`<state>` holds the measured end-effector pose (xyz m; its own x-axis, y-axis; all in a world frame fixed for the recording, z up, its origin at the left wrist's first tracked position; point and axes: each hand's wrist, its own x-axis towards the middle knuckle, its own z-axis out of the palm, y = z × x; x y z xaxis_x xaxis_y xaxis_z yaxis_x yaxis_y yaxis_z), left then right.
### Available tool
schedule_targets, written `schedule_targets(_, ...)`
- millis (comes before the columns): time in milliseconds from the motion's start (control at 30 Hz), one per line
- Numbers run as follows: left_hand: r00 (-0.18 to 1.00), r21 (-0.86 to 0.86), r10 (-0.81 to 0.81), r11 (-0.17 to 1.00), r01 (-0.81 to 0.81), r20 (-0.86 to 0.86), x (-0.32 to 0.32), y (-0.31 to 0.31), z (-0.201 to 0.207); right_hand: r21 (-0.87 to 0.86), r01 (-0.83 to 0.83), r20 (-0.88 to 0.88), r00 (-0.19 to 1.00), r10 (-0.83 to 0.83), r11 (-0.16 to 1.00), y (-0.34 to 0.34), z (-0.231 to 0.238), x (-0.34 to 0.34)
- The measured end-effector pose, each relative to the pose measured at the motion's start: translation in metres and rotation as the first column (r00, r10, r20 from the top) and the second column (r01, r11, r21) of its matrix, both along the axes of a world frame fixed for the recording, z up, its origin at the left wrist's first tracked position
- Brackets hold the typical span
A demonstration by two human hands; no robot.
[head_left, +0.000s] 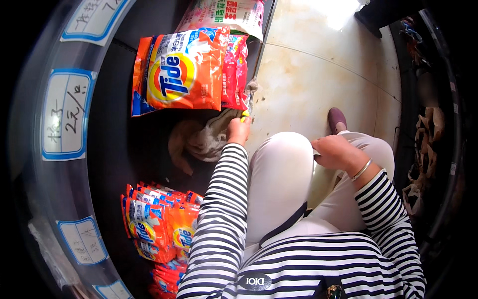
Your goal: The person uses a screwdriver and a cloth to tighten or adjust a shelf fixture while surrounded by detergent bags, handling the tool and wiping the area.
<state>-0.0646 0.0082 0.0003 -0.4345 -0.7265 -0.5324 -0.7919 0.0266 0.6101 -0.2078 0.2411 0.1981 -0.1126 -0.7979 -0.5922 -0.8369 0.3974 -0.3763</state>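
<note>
Landmark: large orange packet (186, 102), glossy plastic film, pillow-shaped, creased, with a round yellow emblem and blue corner.

Cloth (206, 142): grey-beige, soft, matt, bunched into thick folds; lies just on the near side of the large orange packet, on a dark, smooth surface (114, 144).

Left hand (239, 130): near the packet's near right corner, at the cloth's upper edge; fingers drawn together, though whether they clamp the fabric cannot be told. Small bright yellow piece (245, 116) at the fingertips, nature unclear.

Right hand (334, 152): well to the right of the packet and nearer the person, by the knees; fingers curled inward, contents of the grip, if any, not tellable. Smooth, rounded metal bangle (362, 169) at the wrist.

Pink packet (236, 70): shiny film, partly covered by the landmark's right edge.

White-and-pink bag (224, 14): printed plastic, beyond the landmark.

Small orange packets (154, 219): crinkled, glossy, heaped well to the near side of the landmark.

Clear plastic strip (74, 189): curved by the lens, left of the landmark, with blue-bordered white cards (55, 144).

Floor (318, 65): pale, polished, marbled tiles, right of the landmark.
</note>
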Motion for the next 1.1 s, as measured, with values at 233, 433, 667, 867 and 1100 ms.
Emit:
schedule_targets(233,0.994,0.096,-0.067,0.994,0.059,0.089,0.051,0.019,0.026,-0.025,0.052,-0.031,0.998,-0.053,0.998,0.01,0.001,-0.006)
schedule_targets(433,0.985,-0.239,-0.122,0.96,0.148,0.119,0.089,0.036,-0.021,-0.075,0.024,-0.036,0.999,-0.027,0.997,0.01,0.018,0.001)
schedule_targets(667,0.992,-0.075,-0.032,0.996,0.041,0.124,0.009,0.017,-0.014,-0.028,0.02,-0.018,1.0,-0.021,0.999,0.009,0.027,0.001)
schedule_targets(867,0.974,-0.141,-0.1,0.981,0.13,0.203,-0.027,0.007,-0.005,0.011,-0.006,0.004,1.0,0.006,1.0,0.005,0.024,-0.005)
schedule_targets(1100,0.943,-0.013,-0.139,0.989,0.149,0.302,0.001,0.006,0.022,-0.001,0.033,0.077,0.996,-0.033,0.999,0.002,0.024,-0.01)
